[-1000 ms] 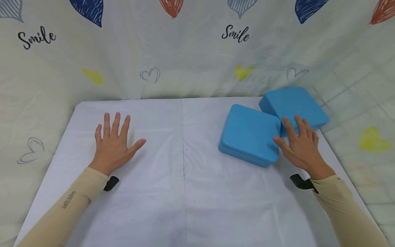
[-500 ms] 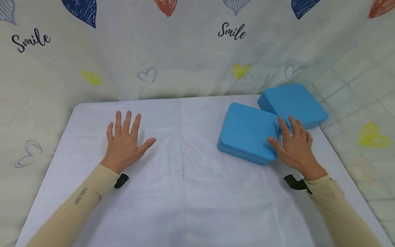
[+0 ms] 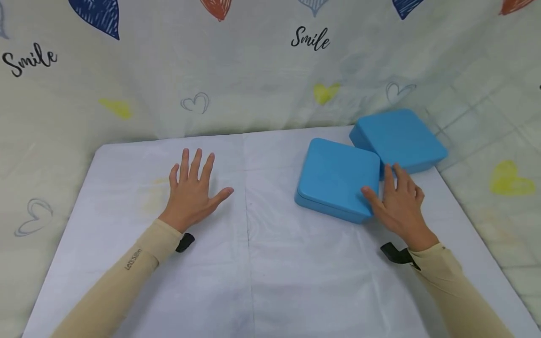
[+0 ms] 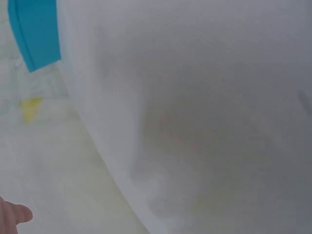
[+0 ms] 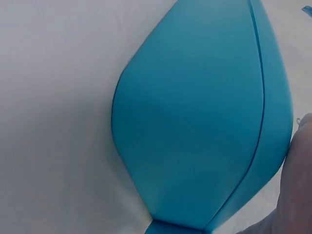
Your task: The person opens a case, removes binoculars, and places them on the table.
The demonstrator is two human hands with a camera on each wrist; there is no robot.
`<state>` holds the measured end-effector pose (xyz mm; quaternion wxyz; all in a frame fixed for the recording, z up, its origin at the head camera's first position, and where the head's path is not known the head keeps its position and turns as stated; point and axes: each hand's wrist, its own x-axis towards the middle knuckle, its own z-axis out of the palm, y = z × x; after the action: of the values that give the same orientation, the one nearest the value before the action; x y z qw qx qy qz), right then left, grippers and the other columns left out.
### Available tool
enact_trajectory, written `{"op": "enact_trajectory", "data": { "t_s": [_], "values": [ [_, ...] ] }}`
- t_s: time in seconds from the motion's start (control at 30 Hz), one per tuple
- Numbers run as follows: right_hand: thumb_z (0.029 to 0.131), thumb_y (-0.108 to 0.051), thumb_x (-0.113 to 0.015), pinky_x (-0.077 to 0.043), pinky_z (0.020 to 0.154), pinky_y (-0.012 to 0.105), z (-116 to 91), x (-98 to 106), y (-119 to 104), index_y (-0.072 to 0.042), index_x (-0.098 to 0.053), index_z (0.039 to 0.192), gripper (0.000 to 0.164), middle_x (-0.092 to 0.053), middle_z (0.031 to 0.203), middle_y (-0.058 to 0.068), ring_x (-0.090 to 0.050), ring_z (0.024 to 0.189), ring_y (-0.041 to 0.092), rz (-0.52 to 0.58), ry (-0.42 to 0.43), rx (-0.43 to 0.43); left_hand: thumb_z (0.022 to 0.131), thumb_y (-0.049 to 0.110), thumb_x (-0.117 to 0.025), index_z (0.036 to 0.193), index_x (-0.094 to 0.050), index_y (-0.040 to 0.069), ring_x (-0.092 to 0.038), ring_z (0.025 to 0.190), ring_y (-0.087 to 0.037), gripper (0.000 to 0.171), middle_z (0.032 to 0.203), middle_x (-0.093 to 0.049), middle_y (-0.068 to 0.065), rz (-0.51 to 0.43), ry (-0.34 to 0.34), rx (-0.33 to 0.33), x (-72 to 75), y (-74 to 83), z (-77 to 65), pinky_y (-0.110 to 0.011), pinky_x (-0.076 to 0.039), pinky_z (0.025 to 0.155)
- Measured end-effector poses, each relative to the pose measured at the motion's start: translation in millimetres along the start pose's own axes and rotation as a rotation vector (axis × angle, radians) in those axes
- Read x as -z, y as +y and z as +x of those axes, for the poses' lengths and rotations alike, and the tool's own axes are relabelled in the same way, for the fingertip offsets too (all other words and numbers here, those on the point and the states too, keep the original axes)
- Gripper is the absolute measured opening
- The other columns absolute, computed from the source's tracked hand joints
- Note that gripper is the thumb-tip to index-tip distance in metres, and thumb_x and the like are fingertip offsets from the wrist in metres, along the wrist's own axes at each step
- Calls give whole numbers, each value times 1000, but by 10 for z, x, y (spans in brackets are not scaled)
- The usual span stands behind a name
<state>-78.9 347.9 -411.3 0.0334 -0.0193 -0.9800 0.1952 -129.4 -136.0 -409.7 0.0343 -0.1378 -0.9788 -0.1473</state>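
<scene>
Left hand (image 3: 189, 201) spreads wide over the table (image 3: 287, 277), right hand (image 3: 400, 207) loosely spread beside the nearer blue box (image 3: 337, 179)

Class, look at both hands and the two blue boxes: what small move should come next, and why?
Probably bring the left hand toward the left side of the nearer blue box: that hand is spread, holding nothing, while the right hand is at the box's right edge.

Over on the bench (image 3: 270, 277), the near box (image 3: 336, 176) lies right of the middle, the far box (image 3: 397, 136) behind it, farther right; the right hand (image 3: 399, 204) is at the near box's right edge, the left hand (image 3: 190, 199) well left.
</scene>
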Motion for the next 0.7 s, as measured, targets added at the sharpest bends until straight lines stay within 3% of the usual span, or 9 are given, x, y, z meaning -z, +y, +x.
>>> {"op": "enact_trajectory", "data": {
  "t_s": [0.27,0.7],
  "values": [
    [103,-68,-37,-13,105,81,-55,-55,-82,16,-27,154,98,-25,159,38,-22,143,62,-1,27,-50,95,75,-51,167,-16,19,6,164,-38,98,175,-13,-17,-19,-8,-48,-143,257,150,-63,-8,125],
    [99,-68,-49,-18,103,78,-90,-103,-102,16,-30,152,100,-33,152,39,-27,139,60,-11,21,-10,93,79,-45,167,-11,8,5,165,-33,107,175,-12,-14,-54,-95,-65,-313,671,389,-59,-8,128]
  ]
}}
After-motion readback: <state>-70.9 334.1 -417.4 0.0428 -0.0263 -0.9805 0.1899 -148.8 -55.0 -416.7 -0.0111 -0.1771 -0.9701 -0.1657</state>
